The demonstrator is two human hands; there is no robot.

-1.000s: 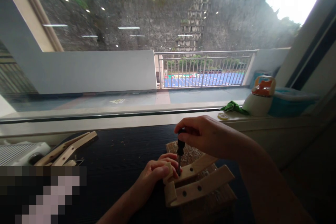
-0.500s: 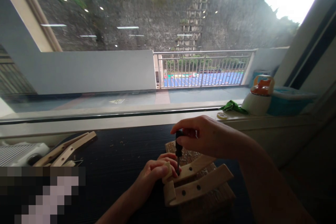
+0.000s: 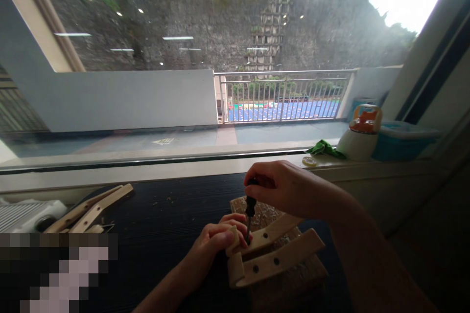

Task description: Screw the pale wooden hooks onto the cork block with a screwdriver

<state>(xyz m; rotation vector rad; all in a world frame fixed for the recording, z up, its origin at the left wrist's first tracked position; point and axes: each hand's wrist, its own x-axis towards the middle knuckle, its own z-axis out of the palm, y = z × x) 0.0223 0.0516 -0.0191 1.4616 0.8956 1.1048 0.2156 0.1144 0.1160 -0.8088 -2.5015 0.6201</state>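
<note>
A screwdriver (image 3: 250,204) with a black handle stands nearly upright in my right hand (image 3: 282,186), whose fingers wrap round the top of the handle. Its tip meets the far wooden bar near the left end, close to my left fingertips. My left hand (image 3: 216,239) grips the left end of the wooden frame (image 3: 290,257), thumb on a small end block. Two slightly bent bars with dark holes or screw heads form this frame. Beneath it lies a brown block (image 3: 273,210) that looks wrapped in clear plastic.
More wooden bars (image 3: 101,208) lie at the left of the dark table (image 3: 157,244), beside a white ribbed device (image 3: 31,215). On the window sill are a green cloth (image 3: 325,149), a tape roll (image 3: 309,161), a white-and-orange bottle (image 3: 362,137) and a blue tub (image 3: 402,142).
My right fingers have closed down round the screwdriver handle, where the index finger was stretched out over its top before. My left hand and the wooden frame stay in place.
</note>
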